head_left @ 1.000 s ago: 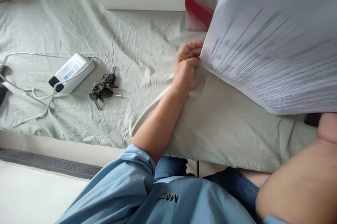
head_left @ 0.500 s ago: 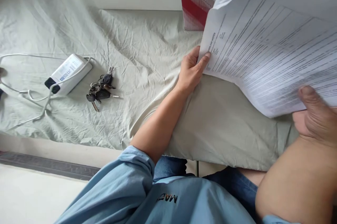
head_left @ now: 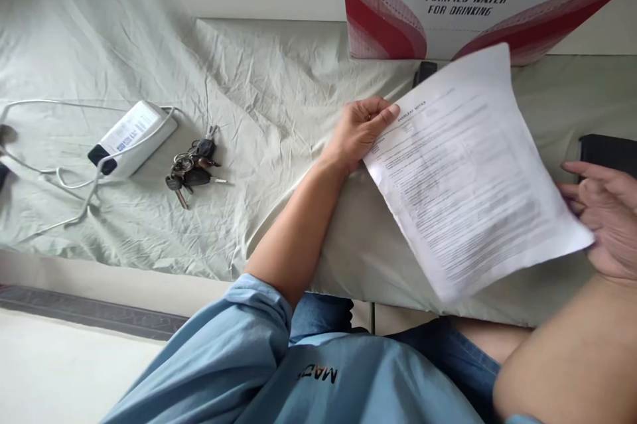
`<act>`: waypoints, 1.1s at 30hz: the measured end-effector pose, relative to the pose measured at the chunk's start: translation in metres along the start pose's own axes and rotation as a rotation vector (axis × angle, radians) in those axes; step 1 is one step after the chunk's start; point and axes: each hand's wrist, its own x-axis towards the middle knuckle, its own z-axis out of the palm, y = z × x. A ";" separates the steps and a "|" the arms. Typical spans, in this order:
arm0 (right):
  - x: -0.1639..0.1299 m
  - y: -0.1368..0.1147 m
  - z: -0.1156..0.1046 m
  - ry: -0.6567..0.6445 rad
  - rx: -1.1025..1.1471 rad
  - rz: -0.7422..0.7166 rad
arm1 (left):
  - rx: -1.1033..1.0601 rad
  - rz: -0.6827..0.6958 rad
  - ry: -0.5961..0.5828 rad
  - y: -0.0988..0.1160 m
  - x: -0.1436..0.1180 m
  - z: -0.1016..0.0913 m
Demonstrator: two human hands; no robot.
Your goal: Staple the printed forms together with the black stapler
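Observation:
My left hand [head_left: 361, 129] is closed on the upper left corner of a printed sheet of paper [head_left: 462, 192], thumb on top and fingers beneath. The page is tilted, with lines of small text and the heading "Overleaf Notes". At the sheet's right edge, my right hand [head_left: 604, 212] has its fingers apart, the index finger stretched to the left. The paper's lower right corner overlaps part of this hand, and I see no grip on it. A black flat object [head_left: 610, 152] lies just behind the right hand, partly hidden.
A red and white water carton [head_left: 462, 19] stands at the back, with a dark object [head_left: 425, 71] before it. On the left of the cloth-covered surface [head_left: 279, 79] lie a bunch of keys [head_left: 194, 168] and a white device [head_left: 132, 135] with a looped cable [head_left: 87, 202].
The sheet has come down and swung towards me, uncovering the carton and the black object. My right hand has let go of the paper's edge and its fingers have spread.

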 end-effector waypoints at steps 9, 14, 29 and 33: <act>-0.015 -0.017 0.040 -0.212 0.083 0.176 | 0.099 -0.061 -0.345 0.023 -0.013 0.011; -0.011 -0.013 0.057 -0.268 0.137 0.118 | 0.100 -0.085 -0.458 0.028 -0.016 0.012; -0.020 -0.025 0.075 -0.414 0.255 0.157 | 0.254 -0.073 -0.493 0.027 -0.017 0.015; -0.019 -0.027 0.073 -0.361 0.266 0.152 | 0.212 -0.094 -0.526 0.028 -0.018 0.014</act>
